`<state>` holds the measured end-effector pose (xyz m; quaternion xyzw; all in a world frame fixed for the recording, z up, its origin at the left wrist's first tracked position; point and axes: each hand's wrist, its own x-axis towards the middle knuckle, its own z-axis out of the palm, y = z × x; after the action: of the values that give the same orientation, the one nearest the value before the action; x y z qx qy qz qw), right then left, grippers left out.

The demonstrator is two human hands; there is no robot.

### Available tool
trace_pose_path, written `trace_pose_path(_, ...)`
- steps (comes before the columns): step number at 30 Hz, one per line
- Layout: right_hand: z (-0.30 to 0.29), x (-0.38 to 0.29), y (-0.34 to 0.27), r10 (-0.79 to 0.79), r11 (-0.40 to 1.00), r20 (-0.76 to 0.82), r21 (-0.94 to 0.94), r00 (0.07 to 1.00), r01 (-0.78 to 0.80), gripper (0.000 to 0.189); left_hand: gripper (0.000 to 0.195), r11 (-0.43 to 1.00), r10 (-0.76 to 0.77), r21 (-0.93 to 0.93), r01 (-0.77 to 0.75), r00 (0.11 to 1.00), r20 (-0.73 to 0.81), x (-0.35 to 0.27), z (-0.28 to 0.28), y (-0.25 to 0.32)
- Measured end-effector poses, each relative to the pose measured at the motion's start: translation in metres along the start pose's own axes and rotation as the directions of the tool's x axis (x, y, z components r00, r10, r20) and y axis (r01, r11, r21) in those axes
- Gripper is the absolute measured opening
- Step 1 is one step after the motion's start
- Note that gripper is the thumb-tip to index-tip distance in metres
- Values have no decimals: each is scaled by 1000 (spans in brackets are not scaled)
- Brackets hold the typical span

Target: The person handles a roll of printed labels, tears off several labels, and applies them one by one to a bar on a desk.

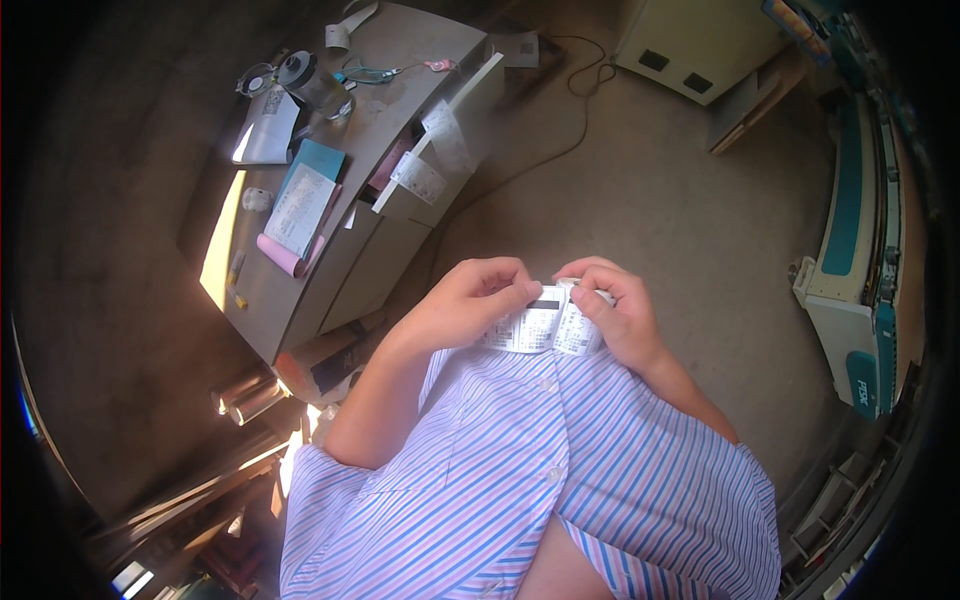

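A strip of white printed paper labels (pixel 536 330) spans between my two hands, close to the front of my striped shirt (pixel 495 442). My left hand (pixel 491 300) pinches its left part between thumb and fingers. On the right, my right hand (pixel 615 307) grips the other part, where the strip seems folded or rolled; the fingers hide some of it. The labels bear dark bars and small print.
At the left stands a desk (pixel 390 45) with a clear water bottle (pixel 319 86), printed sheets (pixel 300 210), a pink roll (pixel 280 255) and an open drawer (pixel 442 135) with labels over its edge. A cable (pixel 547 159) crosses the floor; a teal-and-white machine (pixel 847 300) stands right.
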<state>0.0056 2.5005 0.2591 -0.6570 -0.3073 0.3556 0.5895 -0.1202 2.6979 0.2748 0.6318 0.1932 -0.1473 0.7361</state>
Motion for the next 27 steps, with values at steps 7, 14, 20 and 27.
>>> trace_pose_path(7, -3, 1, 6, 35, 998, 8, 59, 999, -36, 21, 22, 998, 36, 56, -34, 999, -40, 0, -9, -24)
trace_pose_path(14, -15, -7, 15, 210, 916, -50, 359, 976, -179, 22, 22, 1000, -7, 15, 11, 967, -253, 3, -25, -44)
trace_pose_path(20, -29, -12, 20, 256, 903, -94, 379, 962, -203, 24, 19, 994, -9, -102, -37, 910, -414, 21, -29, -39)
trace_pose_path(27, -56, -24, 24, 288, 883, -119, 416, 950, -216, 25, 13, 970, 72, -163, -178, 857, -510, 63, -8, -12)
